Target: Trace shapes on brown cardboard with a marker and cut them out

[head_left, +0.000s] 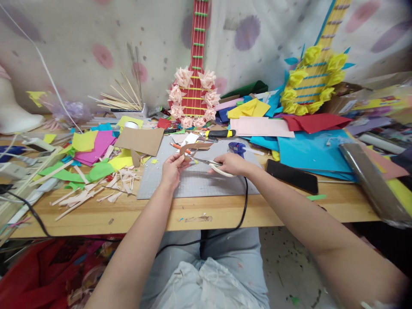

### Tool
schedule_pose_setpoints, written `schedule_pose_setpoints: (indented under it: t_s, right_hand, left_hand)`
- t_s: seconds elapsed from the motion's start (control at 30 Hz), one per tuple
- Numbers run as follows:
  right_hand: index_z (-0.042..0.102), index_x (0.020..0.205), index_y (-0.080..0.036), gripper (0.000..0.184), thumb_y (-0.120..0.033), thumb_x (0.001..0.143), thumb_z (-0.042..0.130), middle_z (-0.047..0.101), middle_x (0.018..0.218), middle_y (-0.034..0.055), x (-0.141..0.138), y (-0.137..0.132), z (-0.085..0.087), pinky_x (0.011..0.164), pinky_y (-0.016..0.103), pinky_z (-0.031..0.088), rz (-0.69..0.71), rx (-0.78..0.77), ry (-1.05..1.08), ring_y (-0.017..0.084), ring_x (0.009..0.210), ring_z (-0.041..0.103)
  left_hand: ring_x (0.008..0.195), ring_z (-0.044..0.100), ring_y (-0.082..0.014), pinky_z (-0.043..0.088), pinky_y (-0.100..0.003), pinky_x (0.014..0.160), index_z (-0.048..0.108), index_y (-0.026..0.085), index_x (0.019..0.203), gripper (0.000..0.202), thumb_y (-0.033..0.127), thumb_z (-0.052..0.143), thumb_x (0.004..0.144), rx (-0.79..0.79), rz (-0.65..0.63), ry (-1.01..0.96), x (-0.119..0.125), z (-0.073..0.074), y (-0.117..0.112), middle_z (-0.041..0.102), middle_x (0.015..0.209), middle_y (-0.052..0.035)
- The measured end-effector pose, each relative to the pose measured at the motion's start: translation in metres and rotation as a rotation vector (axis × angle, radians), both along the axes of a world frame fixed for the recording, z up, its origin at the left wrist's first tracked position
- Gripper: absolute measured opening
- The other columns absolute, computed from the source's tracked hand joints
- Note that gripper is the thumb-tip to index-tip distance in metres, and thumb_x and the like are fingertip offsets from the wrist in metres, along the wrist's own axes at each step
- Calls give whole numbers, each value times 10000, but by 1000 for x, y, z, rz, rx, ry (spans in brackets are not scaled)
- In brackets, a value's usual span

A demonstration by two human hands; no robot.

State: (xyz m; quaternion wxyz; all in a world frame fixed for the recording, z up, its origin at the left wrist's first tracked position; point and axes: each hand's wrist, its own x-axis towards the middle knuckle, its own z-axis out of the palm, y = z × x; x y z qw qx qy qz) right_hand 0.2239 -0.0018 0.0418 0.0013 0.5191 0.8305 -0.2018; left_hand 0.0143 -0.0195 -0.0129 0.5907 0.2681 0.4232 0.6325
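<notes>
Between the thumb and fingers of my left hand (172, 171) is a curved strip of brown paper (186, 148). My right hand (230, 165) grips a pair of scissors with white handles (222, 171). Its blades point left, at the strip near my left fingertips; I cannot tell whether they touch it. Both hands are over a grey cutting mat (193, 184). An orange pencil-like stick (175, 146) lies just behind my left hand. Beyond my right hand sits a blue glue gun (237, 148), partly hidden, with a black cord (246, 201) running off the table's front.
A red paper guitar (193, 92) and a yellow one (309, 77) lean at the back. Paper scraps (122, 182) and a brown sheet (140, 140) lie left. A black phone (291, 176), blue sheets (312, 148) and a yellow-black cutter (220, 133) surround the mat.
</notes>
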Motion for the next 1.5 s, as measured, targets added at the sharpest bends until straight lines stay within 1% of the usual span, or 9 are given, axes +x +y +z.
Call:
schedule_pose_setpoints:
  t_s: [0.2,0.37,0.57,0.73,0.87,1.07,1.23,1.37,1.5]
  right_hand:
    - [664,762,-214,562,-722,652,451,643,687,30,-2,-4,-3,527,229,244,-16,100,-40,131,611,498]
    - [664,769,-210,549,-701,690,431,648,687,37,-5,-9,-10,525,230,229,-38,184,-41,134,621,507]
    - [660,779,-208,515,-655,738,409,655,709,41,-8,-13,-13,525,233,222,-47,185,-17,139,645,528]
    - [653,790,-211,515,-654,748,393,662,738,49,-11,-16,-18,528,239,221,-87,218,-66,159,682,553]
    - [645,847,-214,520,-647,768,367,675,806,68,-18,-22,-25,545,251,240,-148,319,-87,177,705,571]
    - [621,841,-211,537,-645,798,307,664,783,60,-25,-23,-32,561,256,264,-377,345,16,179,706,573]
    - [590,872,-209,534,-659,787,316,660,801,67,-33,-21,-35,568,273,289,-388,309,19,205,733,589]
    - [564,896,-196,508,-643,784,349,655,857,81,-37,-20,-37,582,285,322,-418,317,16,220,790,601]
    - [549,970,-190,437,-565,786,421,640,966,87,-33,-20,-42,646,295,364,-364,382,3,227,858,592]
  left_hand:
    - [619,658,-147,514,-286,662,574,118,773,92,129,621,694,-3,-8,-32,1,2,-2,679,656,-45]
    - [626,657,-140,507,-318,743,568,125,754,55,99,601,718,-41,3,-72,2,8,-4,675,653,-33]
    - [625,651,-125,511,-305,740,572,125,751,49,76,565,750,-74,13,-104,3,12,-4,671,663,-25]
    - [650,656,-131,510,-312,747,563,134,758,51,89,584,744,-79,35,-104,5,13,-4,678,700,-31]
    - [672,657,-127,510,-309,758,558,133,766,54,91,584,746,-82,91,-112,7,13,-4,676,702,-30]
    - [671,654,-117,514,-286,736,528,132,751,63,73,548,760,-91,170,-138,8,13,-3,666,672,-29]
    - [658,645,-118,518,-308,718,509,144,750,88,66,547,732,-51,175,-118,5,13,-3,655,663,-9]
    - [657,641,-120,518,-306,709,494,159,739,110,77,559,705,-26,240,-141,-3,15,-1,640,635,8]
    - [647,633,-103,516,-262,672,498,163,736,128,64,561,685,-12,330,-189,-13,18,2,632,651,22]
